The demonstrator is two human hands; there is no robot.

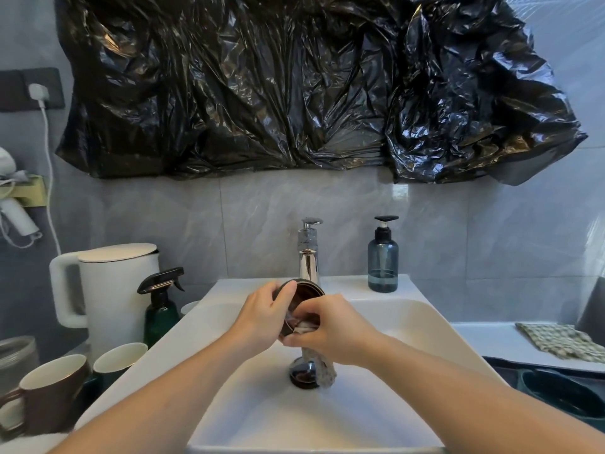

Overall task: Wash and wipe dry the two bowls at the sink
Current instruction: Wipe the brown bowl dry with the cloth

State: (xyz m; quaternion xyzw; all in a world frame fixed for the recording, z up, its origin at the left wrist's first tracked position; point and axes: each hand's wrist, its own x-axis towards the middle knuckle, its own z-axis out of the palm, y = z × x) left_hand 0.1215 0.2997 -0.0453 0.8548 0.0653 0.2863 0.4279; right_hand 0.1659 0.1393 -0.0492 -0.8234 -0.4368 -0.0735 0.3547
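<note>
Head view of a washing step at the sink. The left hand holds a small dark bowl tilted on its side above the basin, just in front of the chrome tap; thumb and fingers curl over its rim, the grip clamped on the wall. The right hand pinches a speckled cloth, the grip closed on it, with one end pushed into the bowl's mouth and the tail hanging down toward the drain plug. No running water can be made out.

Handling, as judged from this view: the bowl appears rigid and light enough for one hand, with a glossy inner face that is likely slick when wet (a drop onto the hard basin could chip it, if it is ceramic). The rim and outer wall offer the surest hold, opposed by the thumb. The cloth is limp and conforms to the curve, so pressure must come from the fingertips behind it.

A second dark vessel, possibly the other bowl, sits at lower right beside the table holding a checked towel.
</note>
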